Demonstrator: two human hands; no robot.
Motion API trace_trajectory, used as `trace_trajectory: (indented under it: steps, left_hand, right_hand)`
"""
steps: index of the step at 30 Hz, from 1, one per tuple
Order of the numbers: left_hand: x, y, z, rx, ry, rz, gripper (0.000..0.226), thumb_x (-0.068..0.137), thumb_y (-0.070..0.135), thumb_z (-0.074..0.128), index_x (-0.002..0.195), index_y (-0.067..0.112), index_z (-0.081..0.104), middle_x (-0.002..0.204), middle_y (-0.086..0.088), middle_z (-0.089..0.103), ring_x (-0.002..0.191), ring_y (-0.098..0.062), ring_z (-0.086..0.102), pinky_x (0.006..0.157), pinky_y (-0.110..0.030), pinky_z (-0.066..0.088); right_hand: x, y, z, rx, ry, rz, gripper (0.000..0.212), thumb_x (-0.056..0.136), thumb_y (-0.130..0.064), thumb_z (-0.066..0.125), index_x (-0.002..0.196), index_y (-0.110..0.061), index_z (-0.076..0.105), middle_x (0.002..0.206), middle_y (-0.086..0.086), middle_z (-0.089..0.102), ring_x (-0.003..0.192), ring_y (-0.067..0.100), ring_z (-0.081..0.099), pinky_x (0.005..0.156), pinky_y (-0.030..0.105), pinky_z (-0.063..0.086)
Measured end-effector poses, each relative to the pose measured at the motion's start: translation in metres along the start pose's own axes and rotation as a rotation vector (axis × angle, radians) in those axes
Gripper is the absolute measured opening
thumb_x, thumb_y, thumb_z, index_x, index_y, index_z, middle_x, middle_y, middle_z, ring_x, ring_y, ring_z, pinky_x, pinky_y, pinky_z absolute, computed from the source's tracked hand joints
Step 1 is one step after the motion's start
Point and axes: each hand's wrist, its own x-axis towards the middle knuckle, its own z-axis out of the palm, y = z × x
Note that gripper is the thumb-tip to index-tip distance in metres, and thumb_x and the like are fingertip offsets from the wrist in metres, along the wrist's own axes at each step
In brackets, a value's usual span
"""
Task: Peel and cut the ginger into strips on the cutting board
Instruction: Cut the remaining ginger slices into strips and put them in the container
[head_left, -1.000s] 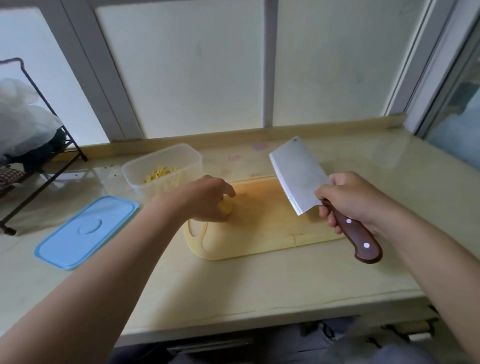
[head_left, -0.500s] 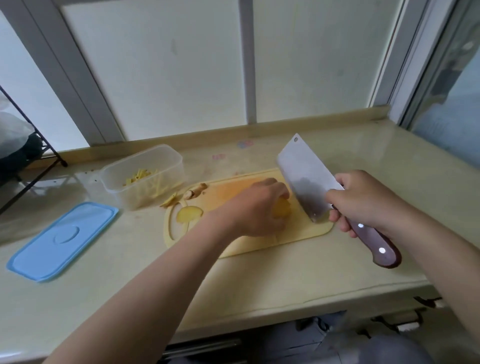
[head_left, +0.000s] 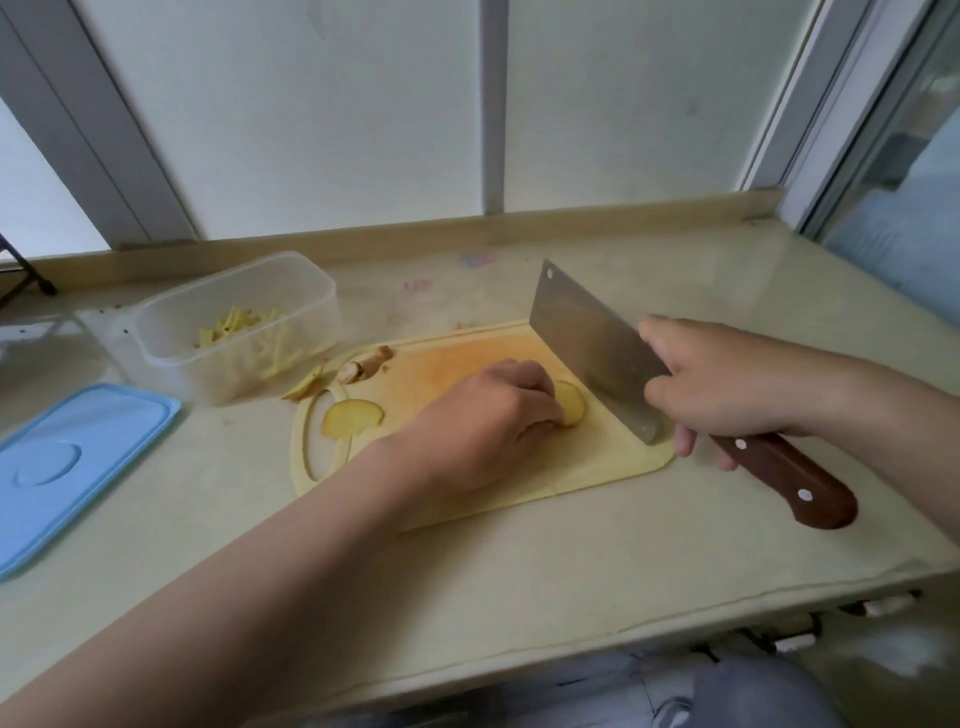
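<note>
L grip (head_left: 488, 415), fingers curled, pins ginger slice (head_left: 571, 409) on cutting board (head_left: 597, 470); R grip (head_left: 727, 384) wraps cleaver (head_left: 587, 348), blade just beside slice.

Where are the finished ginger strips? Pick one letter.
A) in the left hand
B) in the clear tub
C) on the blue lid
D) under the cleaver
B: the yellow strips lie inside the clear tub, beside the cutting board.

No legible text, label or number in view. Faint pink and blue marks (head_left: 478, 257) on the countertop (head_left: 701, 291) are too blurred to read.
</note>
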Motion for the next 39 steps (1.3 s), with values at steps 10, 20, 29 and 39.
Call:
trace_trajectory:
  steps: [10,20,29,39]
  left_hand:
    - [0.010,-0.010,0.022,-0.018,0.106,0.075,0.023,0.094,0.016,0.053,0.086,0.008,0.073,0.092,-0.008,0.066,0.084,-0.031,0.059,0.068,-0.042,0.051]
    - [0.007,-0.015,0.024,-0.100,0.126,0.016,0.023,0.092,0.016,0.056,0.088,0.009,0.077,0.096,-0.007,0.064,0.081,-0.028,0.060,0.069,-0.037,0.050]
    - [0.006,-0.012,0.023,-0.114,0.153,0.003,0.022,0.091,0.016,0.058,0.083,0.009,0.076,0.092,-0.007,0.065,0.078,-0.026,0.061,0.068,-0.035,0.050]
    - [0.008,-0.013,0.023,-0.087,0.161,0.019,0.021,0.088,0.017,0.058,0.078,0.010,0.076,0.086,-0.005,0.065,0.074,-0.025,0.062,0.061,-0.036,0.050]
  right_hand:
    - [-0.008,-0.005,0.019,0.077,0.189,0.011,0.060,0.097,-0.007,0.043,0.150,-0.034,0.034,0.071,0.014,0.067,0.040,0.018,0.064,0.039,0.025,0.048]
    - [-0.021,-0.016,0.025,-0.064,0.122,0.038,0.102,0.104,-0.017,0.050,0.141,-0.075,-0.025,0.074,0.007,0.074,0.051,0.024,0.071,0.051,0.040,0.063]
    - [-0.021,-0.023,0.015,-0.098,0.019,0.015,0.100,0.104,-0.012,0.045,0.137,-0.083,-0.018,0.097,-0.005,0.058,0.052,0.024,0.072,0.049,0.039,0.062]
    - [0.011,-0.025,0.006,-0.012,0.025,0.001,0.104,0.098,-0.003,0.047,0.148,-0.075,-0.007,0.072,0.012,0.072,0.042,0.020,0.061,0.043,0.031,0.051]
